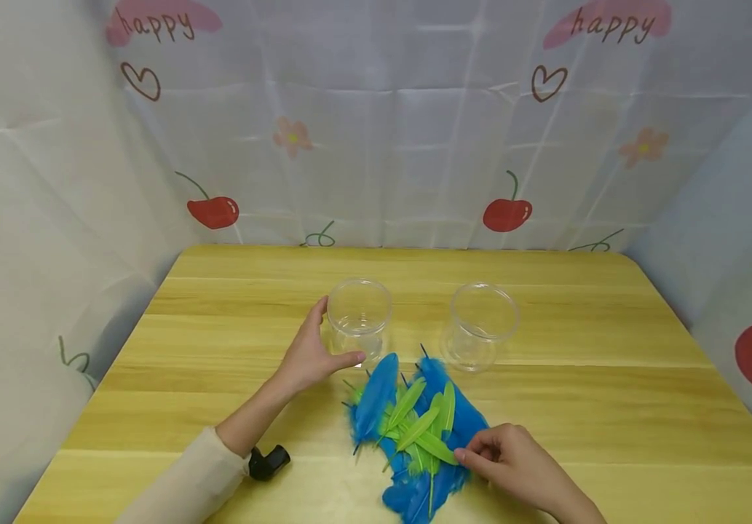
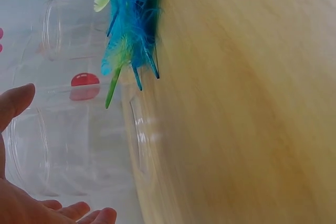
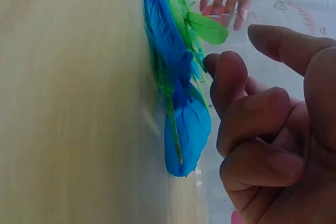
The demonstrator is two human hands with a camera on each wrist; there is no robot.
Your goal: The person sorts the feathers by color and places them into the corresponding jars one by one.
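My left hand (image 1: 306, 356) is spread around the near-left side of a clear plastic cup (image 1: 359, 306). In the left wrist view its thumb and fingers (image 2: 73, 211) lie on either side of that cup (image 2: 79, 150). My right hand (image 1: 513, 462) is at the right edge of a loose pile of blue feathers (image 1: 376, 400) and green feathers (image 1: 437, 445). In the right wrist view a gap separates its thumb from its index finger, close to a green feather tip (image 3: 210, 29), while the other fingers (image 3: 257, 166) are bent with nothing in them.
A second clear cup (image 1: 483, 320) stands upright to the right, behind the feathers. A small black object (image 1: 269, 463) shows beside the left sleeve (image 1: 185, 480). The wooden table (image 1: 611, 407) is bordered by a printed curtain (image 1: 395, 167) at the back and sides.
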